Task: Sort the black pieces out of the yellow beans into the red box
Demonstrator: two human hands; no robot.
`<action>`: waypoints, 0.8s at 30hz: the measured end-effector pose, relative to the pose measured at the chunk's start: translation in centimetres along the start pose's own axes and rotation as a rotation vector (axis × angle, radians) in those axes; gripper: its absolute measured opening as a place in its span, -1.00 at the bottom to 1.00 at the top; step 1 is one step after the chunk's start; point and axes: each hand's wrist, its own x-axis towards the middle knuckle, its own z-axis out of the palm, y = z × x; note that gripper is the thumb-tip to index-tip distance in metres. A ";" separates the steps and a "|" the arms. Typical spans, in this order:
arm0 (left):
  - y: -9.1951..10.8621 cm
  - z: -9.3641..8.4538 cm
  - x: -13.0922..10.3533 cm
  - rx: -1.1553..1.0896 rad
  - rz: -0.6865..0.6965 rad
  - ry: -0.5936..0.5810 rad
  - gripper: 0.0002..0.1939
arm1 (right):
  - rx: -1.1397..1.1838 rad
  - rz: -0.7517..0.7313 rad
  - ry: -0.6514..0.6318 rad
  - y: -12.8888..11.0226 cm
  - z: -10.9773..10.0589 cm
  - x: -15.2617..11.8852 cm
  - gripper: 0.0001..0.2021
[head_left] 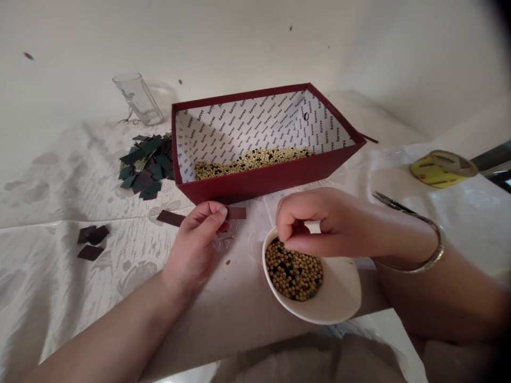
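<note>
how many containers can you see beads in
2: the red box, at the back, and the bowl, below the right hand. The yellow object's inside is unclear.

Beyond the bowl [344,290], a red box [263,182] obstructs.

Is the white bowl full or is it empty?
Neither, it's partly filled: yellowish and black beads gather on one side of the white bowl, and its bare inside shows on the other.
</note>
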 end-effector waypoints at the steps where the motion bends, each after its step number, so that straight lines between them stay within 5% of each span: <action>1: 0.0 -0.1 -0.1 0.030 0.023 -0.014 -0.90 | 0.014 -0.010 0.067 0.0 0.3 0.2 -0.89; 6: -0.1 -0.2 -0.8 0.106 0.104 -0.077 -0.93 | -0.022 -0.044 0.274 -0.2 1.5 0.9 -0.90; 24: 0.6 0.7 -1.7 -0.011 -0.021 -0.203 -0.89 | -0.407 -0.113 0.112 0.2 3.3 1.7 -0.87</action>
